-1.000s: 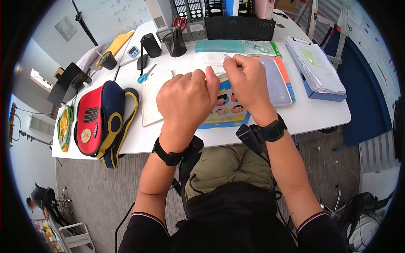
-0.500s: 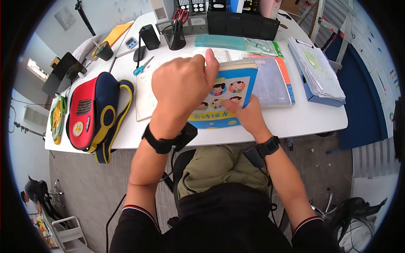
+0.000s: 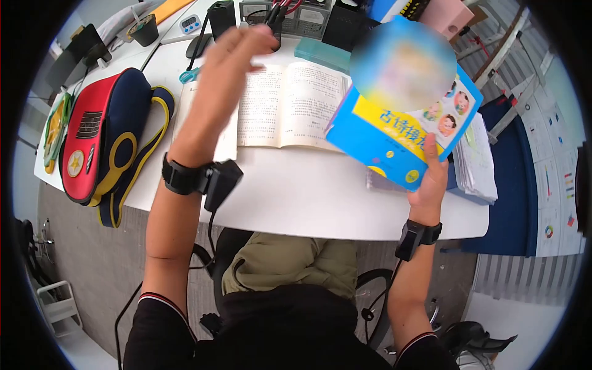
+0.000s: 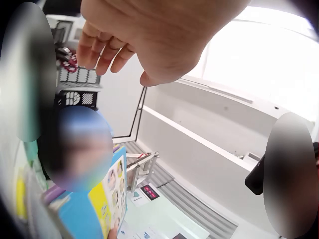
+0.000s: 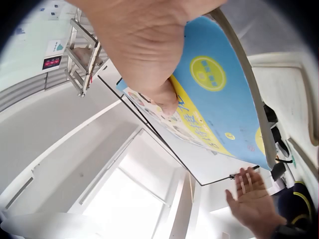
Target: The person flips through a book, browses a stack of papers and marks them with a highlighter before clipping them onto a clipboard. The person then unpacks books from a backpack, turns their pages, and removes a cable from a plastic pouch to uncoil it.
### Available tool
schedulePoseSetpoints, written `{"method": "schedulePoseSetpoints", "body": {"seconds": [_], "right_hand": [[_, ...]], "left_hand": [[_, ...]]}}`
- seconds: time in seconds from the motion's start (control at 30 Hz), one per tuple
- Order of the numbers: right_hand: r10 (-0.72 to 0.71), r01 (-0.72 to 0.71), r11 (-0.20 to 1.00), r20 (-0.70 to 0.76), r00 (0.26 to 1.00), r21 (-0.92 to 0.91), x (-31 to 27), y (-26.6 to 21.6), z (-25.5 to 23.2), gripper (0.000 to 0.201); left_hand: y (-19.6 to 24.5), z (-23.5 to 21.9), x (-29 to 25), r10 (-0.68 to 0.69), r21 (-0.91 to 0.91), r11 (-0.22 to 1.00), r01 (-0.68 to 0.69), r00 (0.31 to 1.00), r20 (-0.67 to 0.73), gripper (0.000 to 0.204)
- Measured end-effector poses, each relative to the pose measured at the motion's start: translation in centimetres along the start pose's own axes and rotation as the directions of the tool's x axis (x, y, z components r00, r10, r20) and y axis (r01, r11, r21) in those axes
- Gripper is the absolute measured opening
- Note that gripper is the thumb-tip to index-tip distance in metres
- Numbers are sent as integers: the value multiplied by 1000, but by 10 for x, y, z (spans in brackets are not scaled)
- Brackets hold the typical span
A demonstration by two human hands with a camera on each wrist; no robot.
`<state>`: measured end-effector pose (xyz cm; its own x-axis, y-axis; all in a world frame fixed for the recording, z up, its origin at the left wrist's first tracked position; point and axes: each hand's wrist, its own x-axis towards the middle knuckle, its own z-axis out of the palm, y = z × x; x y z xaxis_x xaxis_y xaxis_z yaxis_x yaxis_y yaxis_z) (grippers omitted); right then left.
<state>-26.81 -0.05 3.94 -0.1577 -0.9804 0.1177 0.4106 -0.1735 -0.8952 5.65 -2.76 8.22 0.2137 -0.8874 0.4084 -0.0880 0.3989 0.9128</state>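
Blue book is hanging tilted around 2 o'clock, right hand gripping it near a lower corner, thumb over the cover, while the left hand is hovering empty at 11, fingers loosely straight, and an open book is lying on the worktop around 12.

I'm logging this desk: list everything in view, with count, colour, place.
Desk: 1, white, mid-view
Open book: 1, off-white pages, mid-desk
Blue book: 1, blue-yellow, in right hand
Bag: 1, red-navy, desk's left
Pouch: 1, green-yellow, left of bag
Case: 1, teal, behind open book
Timer: 1, white-blue, back left
Pot: 1, dark, left of timer
Papers: several, white, desk's right
Folder: 1, pink, back right
Wrist straps: 2, black, one per wrist
Left hand: 1, bare, raised above desk
Right hand: 1, bare, gripping blue book
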Motion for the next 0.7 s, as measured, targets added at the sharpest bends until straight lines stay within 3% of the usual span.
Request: {"method": "schedulePoseSetpoints", "body": {"seconds": [0.07,0.1,0.13,0.2,0.23,0.27,0.3,0.33,0.4,0.47,0.53,0.6,0.7], "right_hand": [[-40,40,999,27,999,5,13,-3,6,46],[28,-24,998,88,996,-52,18,-5,7,50],[99,-82,990,145,985,-113,24,-6,9,54],[72,-42,982,160,984,-183,32,-3,27,53],[134,-76,960,205,970,-268,36,-3,34,52],[200,-106,930,243,949,-351,39,-2,40,51],[177,-34,902,298,938,-431,44,-1,46,55],[179,-29,901,311,934,-432,50,3,50,55],[187,-97,957,324,928,-273,60,13,56,64],[257,-163,944,330,908,-287,65,18,60,66],[322,-227,929,338,884,-291,69,26,58,70],[418,-360,907,365,832,-218,72,41,49,67],[550,-493,827,211,808,-269,71,50,48,60]], "left_hand": [[-24,16,-7,-230,-90,964,251,954,195,56],[-28,29,-11,-319,-162,918,362,917,239,61],[-30,44,-16,-397,-227,855,467,870,291,66],[-32,59,-17,-483,-244,761,602,776,406,74],[-33,69,-20,-420,-416,702,578,808,413,72],[-35,73,-20,-417,-423,702,573,812,408,72],[-39,75,-19,-560,-442,634,635,771,304,73],[-44,75,-17,-688,-472,558,682,698,196,73],[-57,73,-17,-707,-536,518,667,686,170,66],[-67,70,-20,-709,-628,469,621,688,152,64],[-79,65,-19,-675,-691,444,570,720,161,64],[-85,60,-17,-654,-760,319,567,712,257,65],[-98,55,-19,-616,-808,197,556,711,339,62]]}}
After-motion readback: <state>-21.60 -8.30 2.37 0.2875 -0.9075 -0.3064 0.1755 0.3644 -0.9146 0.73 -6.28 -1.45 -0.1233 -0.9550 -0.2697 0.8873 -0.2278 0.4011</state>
